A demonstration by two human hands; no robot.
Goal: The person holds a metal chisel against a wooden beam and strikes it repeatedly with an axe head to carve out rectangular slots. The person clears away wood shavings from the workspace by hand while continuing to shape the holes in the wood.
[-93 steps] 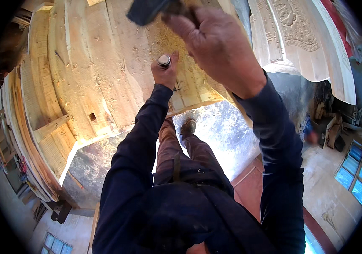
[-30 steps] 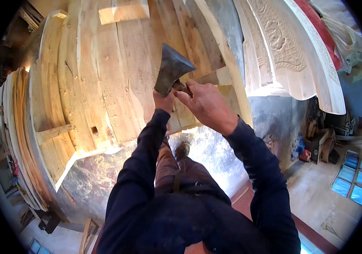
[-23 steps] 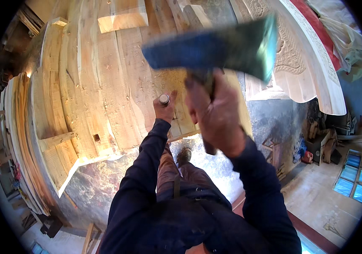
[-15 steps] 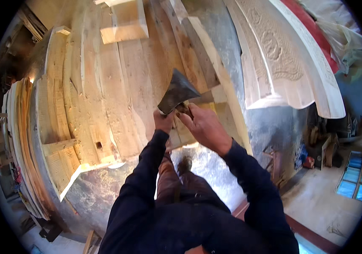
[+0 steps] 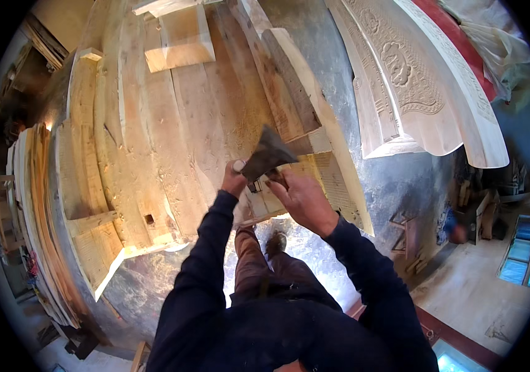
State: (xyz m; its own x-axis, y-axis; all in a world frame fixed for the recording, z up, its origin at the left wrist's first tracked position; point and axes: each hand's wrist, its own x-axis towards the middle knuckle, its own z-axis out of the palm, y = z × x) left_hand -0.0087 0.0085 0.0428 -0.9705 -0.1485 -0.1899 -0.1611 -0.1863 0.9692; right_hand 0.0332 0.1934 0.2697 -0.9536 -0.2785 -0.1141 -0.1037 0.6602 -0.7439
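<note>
An axe (image 5: 268, 154) with a dark, flared metal head is held up in front of me, above the near end of the wooden planks. My left hand (image 5: 234, 181) is closed at the narrow end of the head, beside a pale round tip. Close under the blade's wide edge, my right hand (image 5: 304, 199) has its fingers curled around a small dark thing I cannot make out. Between the hands, a small dark metal piece shows in part. The axe's handle is mostly hidden, and the head is somewhat blurred.
Wide planks (image 5: 147, 136) lie beneath the axe, with a wooden block (image 5: 178, 40) at the far end. A carved pale wooden panel (image 5: 404, 80) stands at the right. Stacked thin boards (image 5: 35, 229) lean at the left. My shoe (image 5: 276, 243) is near the planks' edge.
The axe head has shifted slightly down and right and has turned a little. Both hands stay closed near it, slightly farther apart. The view has also shifted slightly.
</note>
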